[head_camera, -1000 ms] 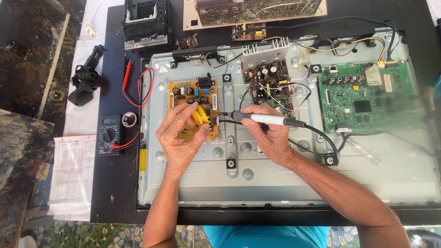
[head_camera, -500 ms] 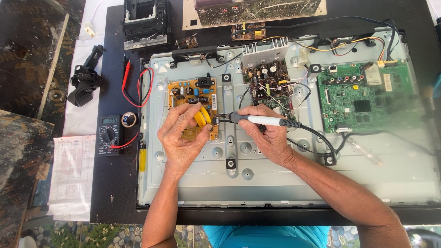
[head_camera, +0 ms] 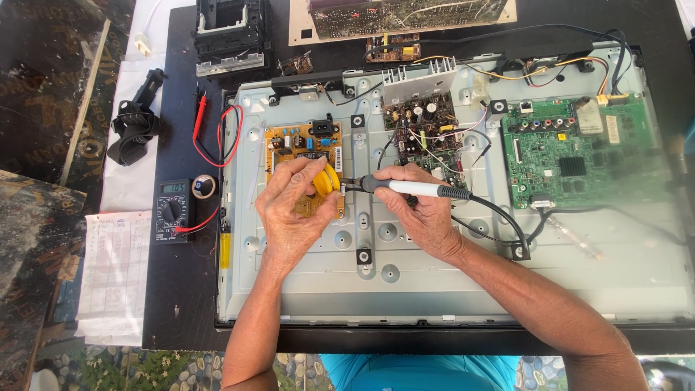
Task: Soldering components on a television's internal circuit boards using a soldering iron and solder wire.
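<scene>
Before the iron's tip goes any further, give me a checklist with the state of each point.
1. Right hand grips the soldering iron by its handle: ok.
2. Left hand steadies the yellow component on the orange circuit board: ok.
3. Left fingertips away from the iron's tip: not ok, they are very close.
4. Iron cord lies free of the hands: ok.
5. Tip hot or tinned: cannot tell.
6. Multimeter and its leads lie away from the joint: ok.
</scene>
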